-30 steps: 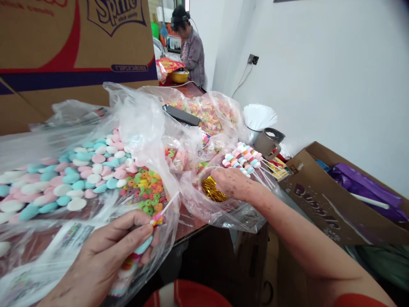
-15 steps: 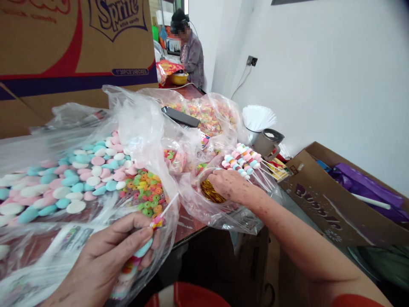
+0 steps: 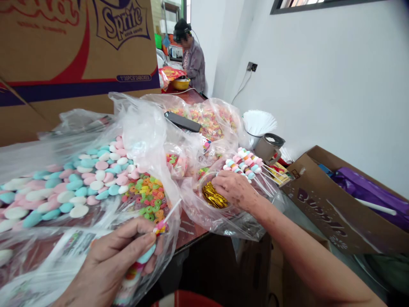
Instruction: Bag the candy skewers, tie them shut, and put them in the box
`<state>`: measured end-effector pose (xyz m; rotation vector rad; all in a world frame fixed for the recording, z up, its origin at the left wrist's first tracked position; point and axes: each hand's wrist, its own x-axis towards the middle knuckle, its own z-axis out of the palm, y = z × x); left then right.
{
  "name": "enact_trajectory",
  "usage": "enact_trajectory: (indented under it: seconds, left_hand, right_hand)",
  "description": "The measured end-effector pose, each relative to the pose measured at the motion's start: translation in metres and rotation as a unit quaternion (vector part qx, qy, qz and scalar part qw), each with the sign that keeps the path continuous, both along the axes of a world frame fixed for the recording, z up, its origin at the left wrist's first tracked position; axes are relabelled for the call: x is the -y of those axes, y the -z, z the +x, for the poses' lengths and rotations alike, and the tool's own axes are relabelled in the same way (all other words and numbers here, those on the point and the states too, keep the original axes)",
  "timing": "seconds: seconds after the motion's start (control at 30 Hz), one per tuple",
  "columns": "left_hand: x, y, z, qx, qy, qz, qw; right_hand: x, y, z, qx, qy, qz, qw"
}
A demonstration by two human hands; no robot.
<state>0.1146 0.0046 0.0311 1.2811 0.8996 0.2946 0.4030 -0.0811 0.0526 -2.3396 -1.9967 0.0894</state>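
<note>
My left hand [image 3: 128, 251] is closed around a candy skewer [image 3: 147, 255] in a clear printed wrapper, the wrapper's neck pinched between thumb and fingers. Its white stick [image 3: 173, 211] points up and to the right. Over a round bowl [image 3: 202, 187] of gold twist ties [image 3: 214, 196] is my right hand [image 3: 234, 187], fingers curled together at the bowl's right side. The fingertips are partly hidden, so anything between them cannot be made out. Several finished-looking marshmallow skewers [image 3: 243, 163] lie just behind that hand. Ring gummies [image 3: 153, 196] lie beyond my left hand.
Pink, blue and white marshmallow discs [image 3: 75, 185] cover the table's left, before a large carton [image 3: 79, 51]. Clear bags [image 3: 204, 115] of gummies, a black object [image 3: 182, 122], white sticks [image 3: 258, 121] and a mug [image 3: 269, 147] stand behind. An open box [image 3: 322, 204] is right. A person [image 3: 194, 59] works far back.
The view has tilted slightly up. My right hand has lifted a little and drawn back toward the bowl's right side, showing more gold ties. My left hand keeps its hold on the skewer.
</note>
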Motion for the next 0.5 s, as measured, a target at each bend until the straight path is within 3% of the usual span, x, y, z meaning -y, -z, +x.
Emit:
enact_trajectory:
  seconds: [0.17, 0.37, 0.5]
  left_hand:
    - [-0.001, 0.001, 0.004, 0.028, 0.018, 0.026, 0.999]
    - [0.011, -0.017, 0.011, 0.034, -0.012, 0.010, 0.999]
    - [0.013, -0.022, 0.013, 0.028, -0.017, -0.001, 0.999]
  right_hand:
    - [0.000, 0.000, -0.002, 0.006, 0.027, -0.008, 1.000]
    - [0.000, 0.002, -0.003, -0.001, 0.042, -0.025, 0.999]
    - [0.001, 0.000, -0.002, -0.011, 0.036, -0.009, 0.999]
